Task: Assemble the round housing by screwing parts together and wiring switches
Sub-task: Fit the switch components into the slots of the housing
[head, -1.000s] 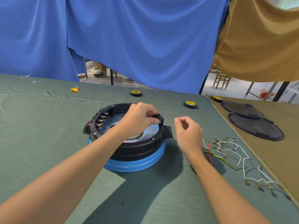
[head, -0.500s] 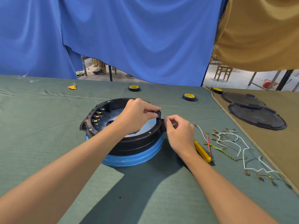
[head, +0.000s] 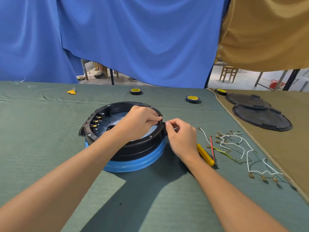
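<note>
The round black housing (head: 123, 131) sits mid-frame on the green table cloth (head: 41, 139), on a blue ring (head: 133, 163). Left hand (head: 137, 123) reaches inside, fingers pinched on its right rim. Right hand (head: 182, 136) pinches the same spot from outside. Loose wires (head: 234, 144) and a yellow screwdriver (head: 205, 154) lie just right of it.

Both my bare forearms reach forward from the bottom corners of the view and converge toward the middle. My left hand (head: 139, 122) is palm-down with the wrist bent, fingers curled and thumb and fingertips pinched together at its right edge. My right hand (head: 181, 137) sits just beside it, knuckles up, index finger and thumb pinched at its upper left, the other fingers loosely curled. The two pinches nearly meet.
</note>
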Demonstrator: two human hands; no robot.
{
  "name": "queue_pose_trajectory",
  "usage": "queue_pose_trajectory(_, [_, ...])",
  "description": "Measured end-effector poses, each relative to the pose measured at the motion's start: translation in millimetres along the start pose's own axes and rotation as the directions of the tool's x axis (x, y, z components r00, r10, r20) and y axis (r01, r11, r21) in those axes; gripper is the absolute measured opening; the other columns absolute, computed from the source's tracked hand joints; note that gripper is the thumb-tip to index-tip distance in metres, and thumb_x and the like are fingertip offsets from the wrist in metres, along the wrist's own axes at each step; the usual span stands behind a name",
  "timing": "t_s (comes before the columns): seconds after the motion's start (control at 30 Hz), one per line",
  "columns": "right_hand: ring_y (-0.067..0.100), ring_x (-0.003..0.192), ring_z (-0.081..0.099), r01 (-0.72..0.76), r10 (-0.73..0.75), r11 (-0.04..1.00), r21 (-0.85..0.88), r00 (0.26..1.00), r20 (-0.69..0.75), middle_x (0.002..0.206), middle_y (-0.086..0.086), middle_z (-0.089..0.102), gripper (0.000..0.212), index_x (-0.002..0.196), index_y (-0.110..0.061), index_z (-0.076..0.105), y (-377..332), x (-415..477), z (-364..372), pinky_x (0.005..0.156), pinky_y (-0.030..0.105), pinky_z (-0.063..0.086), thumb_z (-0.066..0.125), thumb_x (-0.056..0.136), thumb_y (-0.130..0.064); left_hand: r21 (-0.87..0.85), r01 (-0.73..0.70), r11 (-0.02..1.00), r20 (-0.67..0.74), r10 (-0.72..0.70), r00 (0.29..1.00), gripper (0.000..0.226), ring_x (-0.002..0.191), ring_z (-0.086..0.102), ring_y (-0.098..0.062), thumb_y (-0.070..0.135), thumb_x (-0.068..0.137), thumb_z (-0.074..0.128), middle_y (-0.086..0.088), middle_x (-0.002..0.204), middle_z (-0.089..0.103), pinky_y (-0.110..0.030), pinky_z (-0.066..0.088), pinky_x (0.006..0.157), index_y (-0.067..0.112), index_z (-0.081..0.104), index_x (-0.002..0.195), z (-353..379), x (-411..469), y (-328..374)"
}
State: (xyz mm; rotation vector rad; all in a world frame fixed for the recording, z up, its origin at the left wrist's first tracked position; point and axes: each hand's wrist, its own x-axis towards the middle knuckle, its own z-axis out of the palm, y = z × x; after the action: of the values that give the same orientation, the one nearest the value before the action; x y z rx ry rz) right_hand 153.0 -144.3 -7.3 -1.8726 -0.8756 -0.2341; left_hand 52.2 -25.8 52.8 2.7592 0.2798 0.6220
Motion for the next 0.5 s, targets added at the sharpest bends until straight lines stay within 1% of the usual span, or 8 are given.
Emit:
queue_pose_trajectory(0.07, [0.01,0.077,0.061,-0.002,0.002,1.0,0.003,1.0,0.0,0.081,-0.004,0.069,0.02,0.087,-0.015,0.071,0.2,0.2,0.0,0.066,0.02,0.044,0.056,0.095,-0.025,0.001,0.003,1.0,0.019,-0.003,1.0,0.025,0.112,0.062,-0.021,0.007,0.095,0.062,-0.006,0.119,0.071,-0.007,0.033,0.091,0.007,0.07,0.118,-0.3,-0.7,0.7])
queue_pose_trajectory(0.17, [0.009,0.077,0.06,-0.001,0.001,1.0,0.0,1.0,0.008,0.081,-0.005,0.068,0.02,0.088,-0.016,0.071,0.2,-0.1,0.4,0.063,0.015,0.04,0.055,0.095,-0.025,-0.055,0.055,0.997,0.012,-0.054,0.998,0.024,0.111,0.062,-0.018,0.008,0.093,0.064,-0.004,0.118,0.071,-0.002,0.034,0.087,0.009,0.072,0.116,-0.5,-0.4,-0.2])
queue_pose_trajectory(0.2, [0.009,0.077,0.06,-0.002,0.002,1.0,0.0,1.0,0.012,0.081,-0.005,0.068,0.019,0.089,-0.016,0.071,-0.2,-0.4,0.7,0.063,0.015,0.04,0.055,0.095,-0.025,-0.093,0.088,0.992,0.003,-0.088,0.996,0.024,0.11,0.063,-0.016,0.009,0.093,0.065,-0.003,0.118,0.071,-0.002,0.036,0.087,0.01,0.072,0.116,-0.9,-0.1,-0.9])
queue_pose_trajectory(0.3, [0.008,0.078,0.057,-0.031,0.031,1.0,0.003,0.999,-0.011,0.086,-0.003,0.068,0.017,0.091,-0.016,0.07,-0.7,0.7,0.2,0.063,0.015,0.039,0.055,0.096,-0.023,-0.163,0.175,0.971,0.003,-0.177,0.984,0.027,0.104,0.066,-0.014,0.012,0.092,0.067,-0.002,0.115,0.072,-0.016,0.045,0.093,0.014,0.072,0.119,-1.2,0.3,-2.2])
queue_pose_trajectory(0.33, [0.008,0.08,0.056,-0.049,0.049,0.999,0.0,0.999,-0.021,0.089,-0.002,0.069,0.017,0.094,-0.015,0.07,-1.1,1.2,-0.5,0.064,0.015,0.038,0.054,0.096,-0.022,-0.173,0.193,0.966,0.003,-0.195,0.981,0.03,0.102,0.066,-0.012,0.013,0.091,0.069,-0.003,0.113,0.073,-0.017,0.046,0.093,0.014,0.071,0.121,-1.3,0.3,-3.0])
queue_pose_trajectory(0.37, [0.008,0.083,0.056,-0.063,0.063,0.998,-0.017,0.998,-0.02,0.094,-0.001,0.069,0.017,0.098,-0.015,0.07,-1.6,1.6,-1.2,0.067,0.017,0.038,0.054,0.096,-0.021,-0.181,0.206,0.962,0.001,-0.21,0.978,0.031,0.099,0.066,-0.011,0.014,0.09,0.07,-0.004,0.111,0.074,-0.015,0.046,0.09,0.013,0.07,0.121,-1.6,0.3,-3.9])
queue_pose_trajectory(0.43, [0.013,0.089,0.058,-0.062,0.062,0.995,-0.084,0.998,-0.004,0.104,0.0,0.067,0.021,0.109,-0.014,0.069,-3.5,0.5,-1.4,0.077,0.02,0.04,0.055,0.096,-0.02,-0.185,0.227,0.956,-0.001,-0.231,0.973,0.028,0.088,0.065,-0.007,0.016,0.089,0.072,-0.002,0.107,0.074,-0.005,0.043,0.079,0.013,0.073,0.117,-2.6,0.3,-6.0])
queue_pose_trajectory(0.5, [0.019,0.094,0.062,-0.095,0.096,0.991,-0.093,0.995,0.002,0.111,0.002,0.061,0.023,0.114,-0.014,0.067,-4.9,-1.3,1.0,0.084,0.026,0.048,0.057,0.094,-0.018,-0.195,0.248,0.949,0.003,-0.253,0.968,0.023,0.079,0.062,-0.001,0.017,0.089,0.072,-0.001,0.102,0.075,0.0,0.042,0.068,0.013,0.075,0.112,-3.7,0.4,-8.1])
